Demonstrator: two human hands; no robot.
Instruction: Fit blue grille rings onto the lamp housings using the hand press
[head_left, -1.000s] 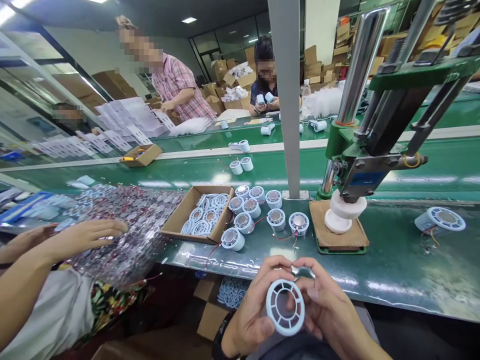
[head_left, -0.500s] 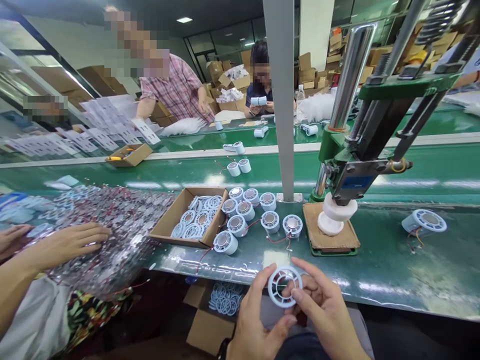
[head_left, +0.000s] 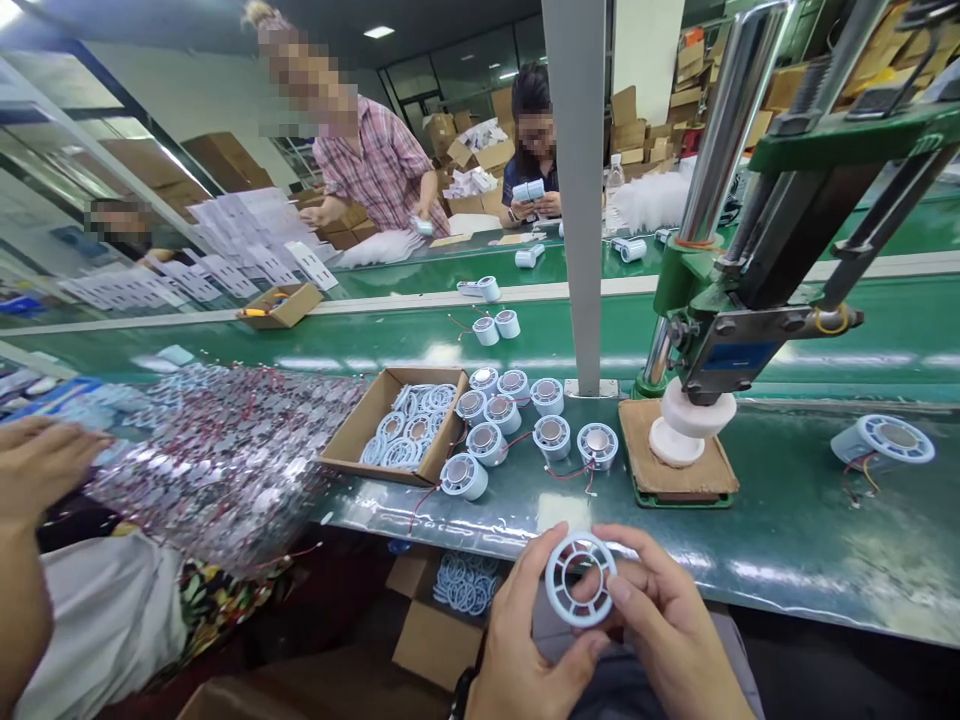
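Observation:
Between my two hands, over my lap at the table's front edge, is a light blue spoked plastic ring (head_left: 553,580). My left hand (head_left: 525,640) grips its left side, with fingers behind and thumb below. My right hand (head_left: 660,620) pinches its right edge between thumb and fingers. Through the open centre of the ring, a fingertip shows. Just beyond, several round light blue fan housings (head_left: 463,477) with silver centres and red wires stand on the green table. A cardboard box (head_left: 390,470) of similar rings sits left of them.
A green hand press (head_left: 727,350) with white pads stands on a cardboard-topped base at the right. Another housing (head_left: 892,440) lies beyond it. Wired parts (head_left: 247,450) cover the left side, near a co-worker's arm (head_left: 30,480). A grey post (head_left: 577,200) rises mid-table.
The ring has turned to face me more squarely while both hands keep hold of it. The co-worker's hand at left has drawn back from the wired parts. The whole view has shifted slightly.

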